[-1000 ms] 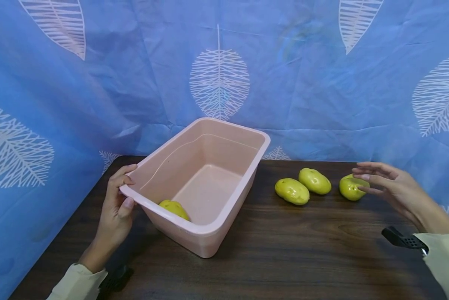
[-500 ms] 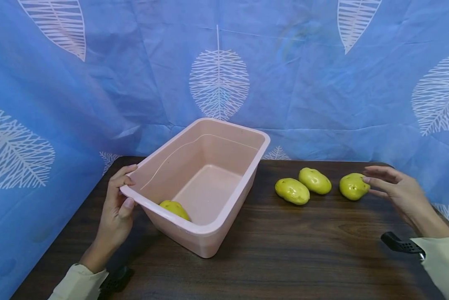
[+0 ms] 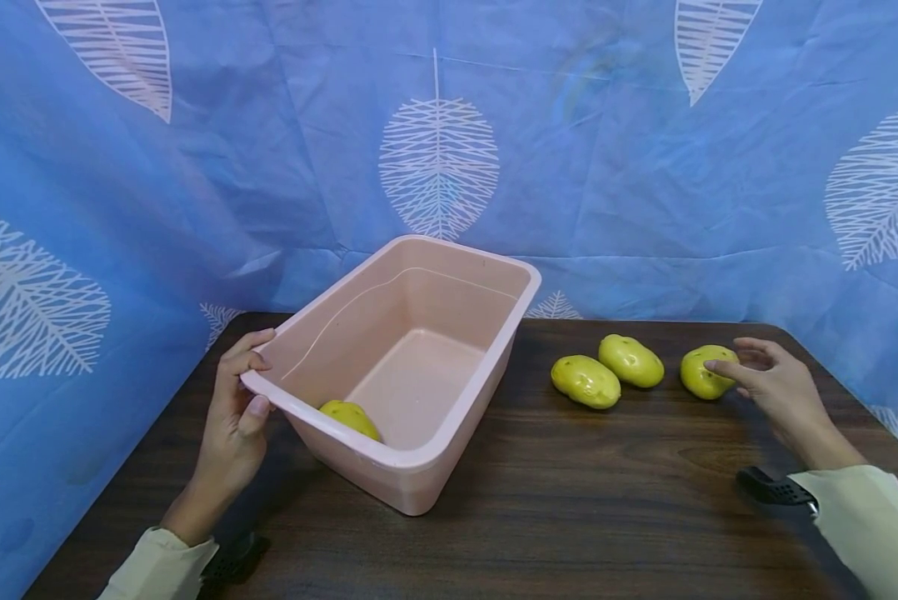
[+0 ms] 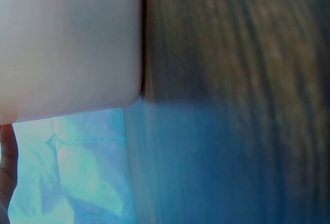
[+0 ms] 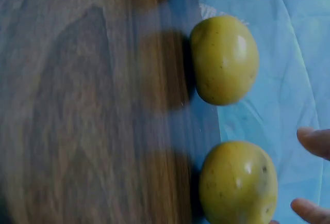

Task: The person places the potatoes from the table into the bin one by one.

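At the left of the head view, my left hand grips the near left corner of a pale pink plastic basin, thumb outside and fingers over the rim. One yellow potato lies inside, partly hidden by the near wall. My right hand reaches at the rightmost potato, its thumb overlapping it in the head view. From the right wrist, the fingertips show spread beside that potato. Two more potatoes, one nearer and one behind, lie between it and the basin.
Everything stands on a dark wooden table. Behind its far edge hangs a blue cloth with white leaf prints, which also runs along the left side. A black strap sits at the right wrist.
My right hand first drew back a little to the right, then came in lower and closer around the rightmost potato. The left hand and the basin have stayed in place.
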The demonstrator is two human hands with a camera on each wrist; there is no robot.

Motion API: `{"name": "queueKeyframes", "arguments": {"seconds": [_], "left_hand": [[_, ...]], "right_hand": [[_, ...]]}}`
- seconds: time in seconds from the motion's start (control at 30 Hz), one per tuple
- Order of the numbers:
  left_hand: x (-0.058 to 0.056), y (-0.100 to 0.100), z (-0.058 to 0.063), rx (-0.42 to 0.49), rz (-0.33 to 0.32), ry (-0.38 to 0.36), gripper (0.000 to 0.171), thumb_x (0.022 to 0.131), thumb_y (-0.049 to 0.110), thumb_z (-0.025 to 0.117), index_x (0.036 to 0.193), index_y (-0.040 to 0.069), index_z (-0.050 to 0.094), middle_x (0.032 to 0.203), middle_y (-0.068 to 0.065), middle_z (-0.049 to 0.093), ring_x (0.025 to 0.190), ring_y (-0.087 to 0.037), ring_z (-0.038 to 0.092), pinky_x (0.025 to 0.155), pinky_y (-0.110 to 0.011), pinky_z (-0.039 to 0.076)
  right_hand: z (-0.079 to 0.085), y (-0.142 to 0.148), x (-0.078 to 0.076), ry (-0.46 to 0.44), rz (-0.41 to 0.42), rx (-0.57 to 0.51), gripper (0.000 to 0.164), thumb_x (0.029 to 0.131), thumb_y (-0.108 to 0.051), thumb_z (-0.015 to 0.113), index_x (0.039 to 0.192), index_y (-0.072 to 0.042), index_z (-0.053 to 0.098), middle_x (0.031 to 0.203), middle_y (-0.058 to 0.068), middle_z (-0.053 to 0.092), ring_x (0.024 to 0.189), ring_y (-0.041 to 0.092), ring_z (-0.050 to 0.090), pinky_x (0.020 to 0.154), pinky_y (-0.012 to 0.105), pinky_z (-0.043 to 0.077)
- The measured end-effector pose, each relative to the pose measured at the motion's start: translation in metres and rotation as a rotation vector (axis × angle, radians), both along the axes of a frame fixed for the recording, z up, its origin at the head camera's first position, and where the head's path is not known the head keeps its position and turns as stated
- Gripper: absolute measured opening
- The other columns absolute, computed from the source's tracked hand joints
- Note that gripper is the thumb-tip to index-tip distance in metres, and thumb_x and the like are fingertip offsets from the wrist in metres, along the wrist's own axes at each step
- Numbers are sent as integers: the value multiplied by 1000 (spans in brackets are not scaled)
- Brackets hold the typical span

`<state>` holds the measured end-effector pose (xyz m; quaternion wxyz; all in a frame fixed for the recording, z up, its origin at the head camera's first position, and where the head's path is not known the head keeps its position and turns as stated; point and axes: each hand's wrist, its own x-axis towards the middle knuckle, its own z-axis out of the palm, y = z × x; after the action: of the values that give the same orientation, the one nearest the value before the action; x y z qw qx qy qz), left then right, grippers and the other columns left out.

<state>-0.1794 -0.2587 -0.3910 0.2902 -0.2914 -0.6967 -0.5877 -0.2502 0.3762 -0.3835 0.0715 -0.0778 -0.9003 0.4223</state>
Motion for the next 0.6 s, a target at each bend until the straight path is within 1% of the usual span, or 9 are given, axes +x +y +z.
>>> {"name": "queueKeyframes", "arguments": {"seconds": [0.03,0.07,0.13,0.17,0.2,0.27,0.3,0.37,0.6], "left_hand": [[0,0,0,-2,4,-1,36,104,12,53,128,-11,37,162,-17,34,143,-33,36,109,-18,45],[0,0,0,-2,5,-3,36,104,12,53,128,-10,37,162,-17,34,143,-34,36,109,-18,45],[0,0,0,-8,14,-4,36,104,12,53,129,-10,37,162,-17,34,143,-33,36,109,-18,45],[1,0,0,-15,22,-6,37,105,12,53,129,-10,37,162,-16,34,143,-33,36,109,-18,44],[1,0,0,-21,28,-7,37,105,13,53,129,-10,37,162,-16,34,143,-33,36,109,-18,44],[1,0,0,-26,32,-12,36,105,12,53,129,-10,37,163,-15,34,144,-32,36,108,-18,45],[1,0,0,-28,31,-16,36,105,12,52,129,-9,37,163,-15,34,144,-32,36,108,-18,45],[2,-1,0,-27,26,-21,35,105,11,52,129,-9,37,163,-15,33,143,-32,36,107,-18,45],[0,-1,1,-21,17,-16,35,105,12,51,130,-9,37,163,-16,32,144,-32,36,106,-20,46]], "right_hand": [[1,-2,-1,-11,1,8,88,101,-47,65,160,5,26,156,37,30,108,18,52,68,12,50],[1,-4,-3,-24,-1,19,90,101,-48,64,160,7,24,157,40,27,115,29,52,71,17,51],[4,-8,-6,-45,-6,27,92,102,-48,62,160,9,21,159,43,23,128,52,43,84,33,55],[5,-10,-8,-56,-9,31,92,102,-49,61,161,9,21,159,44,21,133,58,37,90,42,54],[6,-11,-10,-68,-12,38,92,102,-49,60,161,9,20,160,45,19,137,61,33,94,51,51],[6,-14,-13,-88,-12,52,92,103,-49,59,162,8,18,162,45,16,140,65,28,100,69,41],[6,-14,-14,-96,-9,52,91,103,-48,58,162,8,17,163,44,14,141,66,26,104,71,38],[4,-15,-16,-106,-2,58,91,104,-48,58,162,7,16,163,44,13,141,65,26,105,72,37],[-5,-15,-24,-98,37,87,91,102,-46,62,163,6,18,160,44,19,132,60,36,96,67,43]]}}
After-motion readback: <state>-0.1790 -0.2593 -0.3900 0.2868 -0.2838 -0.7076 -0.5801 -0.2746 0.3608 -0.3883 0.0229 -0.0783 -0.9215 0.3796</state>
